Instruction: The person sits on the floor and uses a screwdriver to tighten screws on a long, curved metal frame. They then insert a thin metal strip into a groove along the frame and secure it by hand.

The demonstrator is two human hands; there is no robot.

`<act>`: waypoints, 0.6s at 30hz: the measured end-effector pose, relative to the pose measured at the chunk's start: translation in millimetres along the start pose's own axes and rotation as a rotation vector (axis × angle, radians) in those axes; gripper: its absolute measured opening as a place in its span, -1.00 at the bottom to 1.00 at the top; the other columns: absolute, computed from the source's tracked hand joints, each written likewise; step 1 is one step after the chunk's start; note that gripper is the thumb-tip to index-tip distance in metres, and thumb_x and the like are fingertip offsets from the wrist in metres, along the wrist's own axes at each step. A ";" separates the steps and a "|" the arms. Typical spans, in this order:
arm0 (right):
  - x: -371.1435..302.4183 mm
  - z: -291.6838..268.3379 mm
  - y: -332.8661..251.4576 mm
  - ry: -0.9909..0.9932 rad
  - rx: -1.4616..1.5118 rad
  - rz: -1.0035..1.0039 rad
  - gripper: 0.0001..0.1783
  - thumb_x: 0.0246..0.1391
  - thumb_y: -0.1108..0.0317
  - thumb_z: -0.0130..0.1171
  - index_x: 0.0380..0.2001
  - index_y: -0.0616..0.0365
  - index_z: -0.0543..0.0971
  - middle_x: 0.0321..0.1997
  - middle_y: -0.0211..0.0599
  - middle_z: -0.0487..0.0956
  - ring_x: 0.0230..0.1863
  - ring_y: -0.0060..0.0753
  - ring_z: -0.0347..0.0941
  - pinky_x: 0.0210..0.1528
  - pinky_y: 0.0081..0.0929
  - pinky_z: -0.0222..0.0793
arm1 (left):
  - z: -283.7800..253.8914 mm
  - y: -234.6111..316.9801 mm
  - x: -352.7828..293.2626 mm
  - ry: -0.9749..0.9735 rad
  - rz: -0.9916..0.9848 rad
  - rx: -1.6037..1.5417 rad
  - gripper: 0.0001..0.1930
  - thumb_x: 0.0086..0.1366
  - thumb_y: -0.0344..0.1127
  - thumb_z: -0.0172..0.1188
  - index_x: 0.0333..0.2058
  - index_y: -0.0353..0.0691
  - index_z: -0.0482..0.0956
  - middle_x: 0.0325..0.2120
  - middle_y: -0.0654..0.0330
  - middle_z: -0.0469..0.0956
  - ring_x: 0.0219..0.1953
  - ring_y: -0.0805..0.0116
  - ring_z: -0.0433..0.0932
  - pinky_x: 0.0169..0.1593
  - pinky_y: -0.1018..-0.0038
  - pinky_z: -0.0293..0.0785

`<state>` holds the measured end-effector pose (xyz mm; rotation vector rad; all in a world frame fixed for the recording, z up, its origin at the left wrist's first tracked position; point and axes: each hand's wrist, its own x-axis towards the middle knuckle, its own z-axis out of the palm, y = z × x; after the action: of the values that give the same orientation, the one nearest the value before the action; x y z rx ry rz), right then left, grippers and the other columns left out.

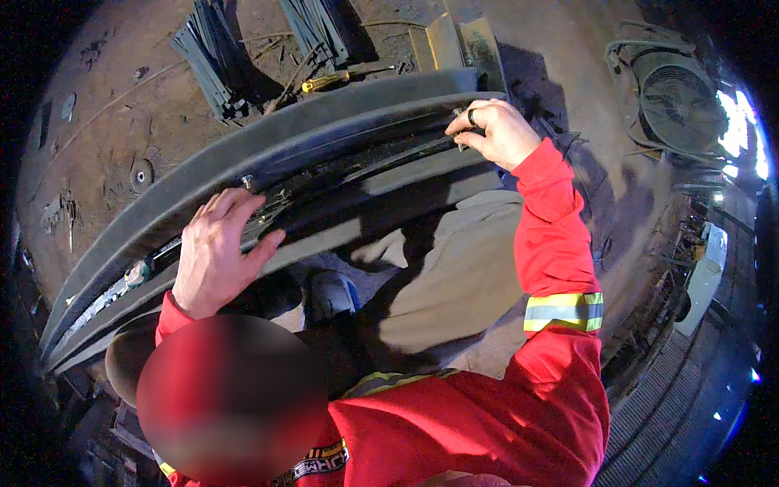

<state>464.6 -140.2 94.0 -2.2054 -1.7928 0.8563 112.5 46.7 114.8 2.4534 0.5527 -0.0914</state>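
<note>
Across my front lies a long dark steel channel beam [324, 105], with its two flanges and the trough between them facing me. My right hand [507, 134], with a dark ring on one finger, is at the beam's right end. Its thumb and fingers close around a small bolt [460, 147] at the flange edge. Over the left part of the beam rests my left hand [213, 252], thumb and fingers apart. Its fingertips lie just below another silver bolt [247, 183] standing in the upper flange. Nothing shows in its grasp.
A green-and-grey tool [134, 274] lies in the trough at left. Beyond the beam are bundles of flat steel strips [213, 57], a yellow-handled screwdriver [326, 82] and a small disc [142, 174]. A large fan [682, 97] stands at far right, near a corrugated panel [673, 398].
</note>
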 end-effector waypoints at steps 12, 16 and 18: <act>-5.0 -0.4 3.0 -0.007 0.143 0.023 -0.74 -0.05 0.57 0.11 -0.25 0.14 0.63 -0.27 -0.06 0.61 -0.19 -0.07 0.54 -0.12 -0.29 0.41 | 4.3 -24.9 5.7 -0.226 -0.094 -0.205 -0.80 0.13 -0.44 0.14 -0.24 -0.35 0.58 -0.34 -0.03 0.54 -0.28 0.01 0.53 -0.17 0.25 0.43; -5.1 1.1 7.8 -0.019 0.180 0.015 -0.63 -0.06 0.67 -0.02 -0.19 0.16 0.61 -0.23 -0.02 0.60 -0.11 -0.09 0.54 -0.04 -0.35 0.40 | -2.0 -28.4 17.7 -0.300 -0.095 -0.257 -0.78 0.10 -0.42 0.19 -0.25 -0.35 0.58 -0.37 -0.03 0.55 -0.35 0.02 0.54 -0.21 0.27 0.45; -6.4 0.7 9.3 -0.011 0.242 0.001 -0.59 -0.06 0.70 -0.07 -0.15 0.17 0.60 -0.22 -0.04 0.61 -0.10 -0.15 0.55 -0.01 -0.38 0.39 | -3.4 -28.3 23.1 -0.312 -0.057 -0.230 -0.77 0.08 -0.42 0.21 -0.25 -0.36 0.58 -0.40 -0.05 0.55 -0.37 0.02 0.55 -0.22 0.28 0.46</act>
<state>471.4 -148.8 91.1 -2.0521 -1.5972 1.0281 121.8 77.7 97.3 2.1458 0.4662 -0.4035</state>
